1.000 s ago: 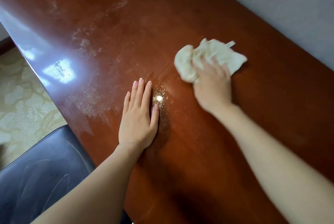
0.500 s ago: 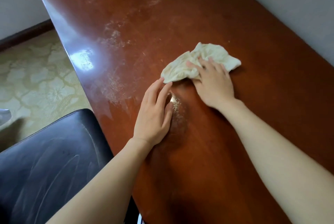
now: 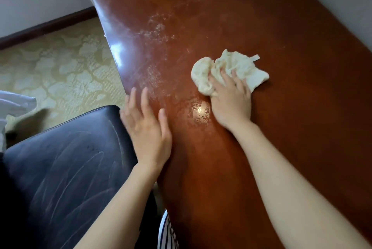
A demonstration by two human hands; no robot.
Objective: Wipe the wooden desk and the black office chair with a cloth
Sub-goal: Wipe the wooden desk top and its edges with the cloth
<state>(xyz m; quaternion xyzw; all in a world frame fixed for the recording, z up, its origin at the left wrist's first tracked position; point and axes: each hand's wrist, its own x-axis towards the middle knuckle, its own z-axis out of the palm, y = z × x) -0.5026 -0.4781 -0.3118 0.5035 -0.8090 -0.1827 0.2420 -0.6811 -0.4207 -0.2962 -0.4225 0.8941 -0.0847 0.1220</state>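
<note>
The person leans over a long reddish-brown wooden tabletop (image 3: pixel 291 138) that runs along a pale wall (image 3: pixel 346 1). Their right hand (image 3: pixel 231 102) lies palm down on a crumpled cream cloth (image 3: pixel 243 65), the fingers spread and pressing into its folds rather than wrapped round it. The cloth sits on the wood towards the wall side, with a small tag sticking out of its far edge. Just beside the wrist a wet patch (image 3: pixel 199 111) glints in the light, and pale dusty smears (image 3: pixel 157 29) mark the surface farther along. The left hand (image 3: pixel 147 128) is open with its fingers straight and apart, lying across the tabletop's near edge; it is blurred, and I cannot tell whether it touches the wood. The two hands are well apart. Tucked against that near edge is the black office chair (image 3: pixel 60 168), its leather seat streaked with faint light marks. Beyond it lies a yellow floral carpet (image 3: pixel 60 71) and a dark skirting board (image 3: pixel 46 27).
</note>
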